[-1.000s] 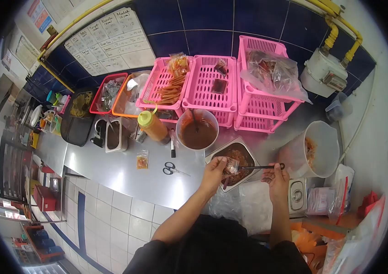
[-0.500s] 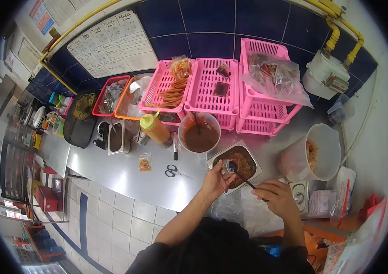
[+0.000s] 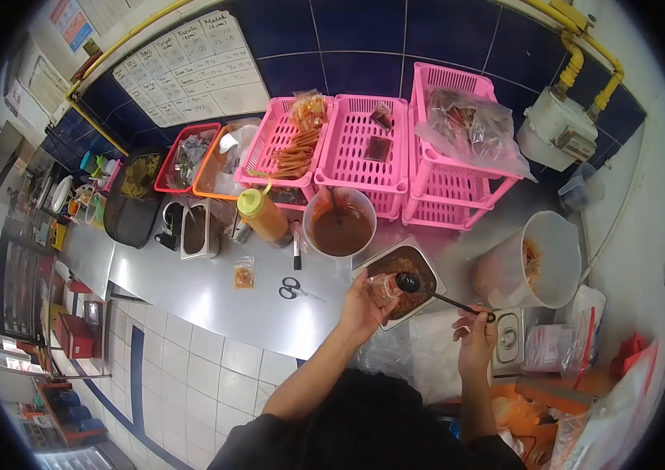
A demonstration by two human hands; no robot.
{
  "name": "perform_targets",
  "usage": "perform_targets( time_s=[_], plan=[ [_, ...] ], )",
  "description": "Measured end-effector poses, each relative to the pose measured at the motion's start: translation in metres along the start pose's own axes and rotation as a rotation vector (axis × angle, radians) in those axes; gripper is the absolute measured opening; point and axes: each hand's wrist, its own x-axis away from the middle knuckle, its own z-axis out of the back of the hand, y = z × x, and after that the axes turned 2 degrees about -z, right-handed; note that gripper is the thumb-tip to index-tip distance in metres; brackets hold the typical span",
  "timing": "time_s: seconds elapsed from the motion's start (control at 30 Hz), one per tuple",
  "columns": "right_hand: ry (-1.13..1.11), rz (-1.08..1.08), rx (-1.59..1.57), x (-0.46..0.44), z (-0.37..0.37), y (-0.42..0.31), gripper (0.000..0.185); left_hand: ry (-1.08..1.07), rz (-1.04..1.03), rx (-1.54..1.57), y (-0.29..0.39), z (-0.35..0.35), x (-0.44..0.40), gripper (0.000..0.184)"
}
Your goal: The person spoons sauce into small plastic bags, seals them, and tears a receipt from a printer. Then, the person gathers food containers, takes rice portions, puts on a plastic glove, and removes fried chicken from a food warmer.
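My left hand (image 3: 364, 310) is closed around a small clear plastic bag (image 3: 383, 288), held above a steel food pan (image 3: 436, 265). Reddish-brown chunky sauce (image 3: 419, 291) lies in the pan. In my right hand (image 3: 473, 338) is the far end of a black long-handled spoon (image 3: 448, 301), gripped by the fingertips. The spoon's round black bowl (image 3: 407, 282) is at the mouth of the bag; whether it touches the plastic I cannot tell. Left of the pan stands a round tub of brown sauce (image 3: 340, 235) with a dark utensil in it.
Pink baskets (image 3: 360, 172) line the wall. A squeeze bottle (image 3: 266, 215), a marker (image 3: 297, 247), scissors (image 3: 292, 288) and a filled sachet (image 3: 244, 274) occupy the counter's left side. A big tilted plastic container (image 3: 556, 266) and a steel lid (image 3: 509, 338) are at right.
The spoon's bowl has turned and risen into clearer view at the bag. My right hand has shifted slightly down and to the right, its fingers now more open along the handle.
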Motion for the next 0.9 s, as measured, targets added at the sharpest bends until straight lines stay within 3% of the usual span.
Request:
perform_targets(
  time_s=[0.07, 0.2, 0.3, 0.4, 0.6, 0.9],
  plan=[
    [0.111, -0.128, -0.123, 0.003, 0.001, 0.010, 0.035, -0.002, -0.050, -0.027, 0.001, 0.020, 0.002, 0.050],
    [0.122, -0.113, 0.094, -0.009, -0.006, 0.038, 0.029, 0.046, -0.068, 0.009, 0.019, 0.035, 0.025, 0.052],
    [-0.008, 0.042, 0.347, -0.022, -0.031, 0.061, 0.025, 0.126, -0.100, 0.029, 0.026, 0.043, 0.036, 0.052],
    [-0.165, 0.448, 0.834, -0.037, -0.058, 0.072, 0.021, 0.158, -0.106, 0.038, 0.026, 0.049, 0.041, 0.048],
    [-0.326, 0.216, 0.694, -0.027, -0.078, 0.057, 0.021, 0.117, -0.107, 0.060, 0.024, 0.054, 0.050, 0.044],
    [-0.109, 0.051, 0.359, -0.024, -0.060, 0.055, 0.028, 0.154, -0.133, 0.051, 0.028, 0.060, 0.054, 0.041]
  ],
)
